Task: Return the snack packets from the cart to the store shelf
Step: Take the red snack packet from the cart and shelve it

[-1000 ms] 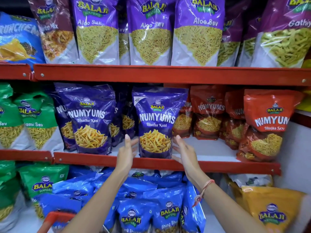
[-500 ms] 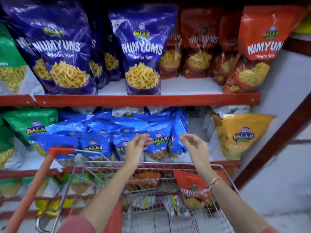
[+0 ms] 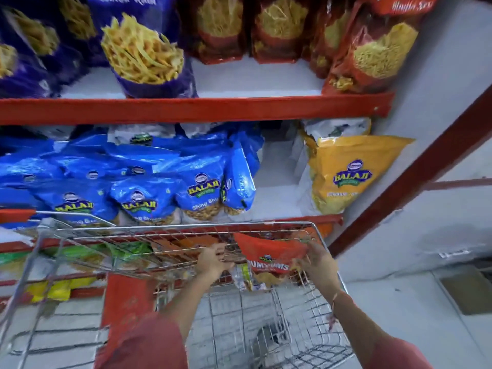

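A red Numyums snack packet (image 3: pixel 269 253) stands upright against the far wall of the wire cart (image 3: pixel 170 228). My left hand (image 3: pixel 213 262) is curled around the packet's left edge, and my right hand (image 3: pixel 318 262) pinches its right edge. Other packets, one clear and one orange, lie blurred behind the cart's mesh. On the store shelf (image 3: pixel 186 110) above, matching red Numyums packets (image 3: pixel 372 54) stand at the right, beside a purple Numyums packet (image 3: pixel 149 65).
Blue Balaji packets (image 3: pixel 143 201) and a yellow Balaji packet (image 3: pixel 346 177) fill the lower shelf just behind the cart. The cart's red handle (image 3: pixel 16 215) sticks out at left. A dark red shelf brace (image 3: pixel 415 171) slants down at right.
My view has dropped from the purple Numyums shelf to the cart. Both hands left the purple packet on the shelf, came down into the cart, and closed on the red packet.
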{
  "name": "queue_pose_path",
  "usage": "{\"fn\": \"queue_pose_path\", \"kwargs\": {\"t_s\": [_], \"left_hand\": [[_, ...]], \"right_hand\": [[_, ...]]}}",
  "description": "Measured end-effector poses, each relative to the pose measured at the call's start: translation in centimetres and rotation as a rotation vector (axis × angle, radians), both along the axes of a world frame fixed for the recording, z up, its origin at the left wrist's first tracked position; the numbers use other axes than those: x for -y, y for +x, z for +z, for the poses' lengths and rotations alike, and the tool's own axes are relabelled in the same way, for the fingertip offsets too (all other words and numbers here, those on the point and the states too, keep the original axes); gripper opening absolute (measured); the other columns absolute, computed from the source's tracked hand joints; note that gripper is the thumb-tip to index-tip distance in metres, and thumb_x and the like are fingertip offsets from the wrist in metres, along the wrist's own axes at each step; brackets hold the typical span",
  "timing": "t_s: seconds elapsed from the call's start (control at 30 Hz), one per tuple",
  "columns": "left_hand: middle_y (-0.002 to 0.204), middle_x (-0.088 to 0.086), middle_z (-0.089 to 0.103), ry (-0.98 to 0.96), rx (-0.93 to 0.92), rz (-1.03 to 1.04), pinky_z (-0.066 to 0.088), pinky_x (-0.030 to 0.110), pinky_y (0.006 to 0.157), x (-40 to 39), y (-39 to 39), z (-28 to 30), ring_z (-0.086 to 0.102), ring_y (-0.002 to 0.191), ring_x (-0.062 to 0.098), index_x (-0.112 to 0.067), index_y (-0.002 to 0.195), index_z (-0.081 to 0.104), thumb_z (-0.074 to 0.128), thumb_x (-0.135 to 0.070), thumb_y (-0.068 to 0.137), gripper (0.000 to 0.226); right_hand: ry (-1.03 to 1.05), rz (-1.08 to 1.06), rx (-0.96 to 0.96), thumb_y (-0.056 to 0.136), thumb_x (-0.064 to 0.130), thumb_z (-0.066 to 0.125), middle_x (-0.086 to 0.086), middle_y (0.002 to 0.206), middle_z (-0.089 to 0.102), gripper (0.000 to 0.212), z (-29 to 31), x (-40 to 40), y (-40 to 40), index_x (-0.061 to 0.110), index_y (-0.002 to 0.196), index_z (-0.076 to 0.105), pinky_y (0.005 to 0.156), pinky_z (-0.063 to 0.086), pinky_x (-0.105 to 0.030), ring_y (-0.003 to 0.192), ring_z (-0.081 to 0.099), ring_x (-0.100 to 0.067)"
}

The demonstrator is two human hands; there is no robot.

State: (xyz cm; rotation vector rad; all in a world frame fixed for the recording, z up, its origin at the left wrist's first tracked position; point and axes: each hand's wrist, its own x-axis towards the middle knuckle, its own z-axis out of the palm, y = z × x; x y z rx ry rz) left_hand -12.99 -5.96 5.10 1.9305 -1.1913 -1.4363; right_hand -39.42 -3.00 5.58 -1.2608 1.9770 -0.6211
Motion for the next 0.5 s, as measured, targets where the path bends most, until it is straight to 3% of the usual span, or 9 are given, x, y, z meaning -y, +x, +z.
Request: {"fn": "queue_pose_path", "kwargs": {"t_s": [0.1,0.17,0.23,0.33,0.4,0.5], "left_hand": [[0.128,0.024,0.057,0.046,0.006,0.015,0.047,0.034,0.093,1.7,-1.7,-1.4,0.058,0.111,0.031,0.006,0.125,0.048,0.074,0.015,0.063,0.068],[0.125,0.02,0.061,0.051,0.069,-0.005,0.05,0.039,0.096,2.7,-2.8,-2.5,0.061,0.11,0.03,0.001,0.122,0.052,0.075,0.013,0.063,0.064],[0.123,0.017,0.062,0.062,0.194,-0.047,0.051,0.038,0.095,3.1,-3.6,-2.8,0.06,0.11,0.03,-0.004,0.121,0.054,0.077,0.0,0.065,0.061],[0.108,0.006,0.06,0.071,0.215,-0.047,0.046,0.02,0.071,3.7,-4.8,-3.7,0.057,0.101,0.023,-0.001,0.114,0.056,0.073,0.0,0.072,0.045],[0.097,0.011,0.067,0.04,0.205,-0.025,0.054,0.026,0.065,3.9,-5.0,-4.5,0.062,0.101,0.029,-0.001,0.095,0.063,0.075,0.001,0.07,0.028],[0.096,0.013,0.072,-0.026,0.255,0.007,0.049,0.028,0.073,3.5,-4.7,-4.0,0.065,0.09,0.022,-0.002,0.096,0.07,0.083,-0.016,0.063,0.038]], "right_hand": [[0.097,-0.052,0.045,0.077,0.014,0.075,-0.006,0.089,0.072,0.035,-1.2,1.2,-1.3,0.012,0.111,0.068,0.056,0.041,-0.008,0.065,0.062,0.005],[0.207,-0.014,0.06,0.086,0.007,0.063,-0.002,0.083,0.077,0.024,-2.3,1.9,-2.3,0.004,0.109,0.068,0.065,0.048,-0.016,0.077,0.064,-0.011],[0.293,0.06,0.001,0.09,0.0,0.054,0.001,0.063,0.072,0.021,-2.9,2.2,-2.2,0.007,0.082,0.072,0.072,0.055,-0.023,0.067,0.062,-0.017],[0.383,-0.027,0.118,0.084,0.011,0.068,0.002,0.06,0.059,0.025,-3.9,2.8,-1.2,0.015,0.06,0.059,0.05,0.048,-0.014,0.054,0.049,-0.01],[0.355,0.0,0.092,0.08,0.025,0.073,0.008,0.053,0.054,0.029,-4.5,3.1,-1.1,0.021,0.057,0.057,0.037,0.034,-0.008,0.048,0.044,-0.005],[0.316,-0.055,0.122,0.082,0.027,0.071,0.0,0.059,0.062,0.024,-4.8,3.4,-1.3,0.021,0.059,0.064,0.05,0.04,-0.016,0.053,0.05,-0.009]]}}
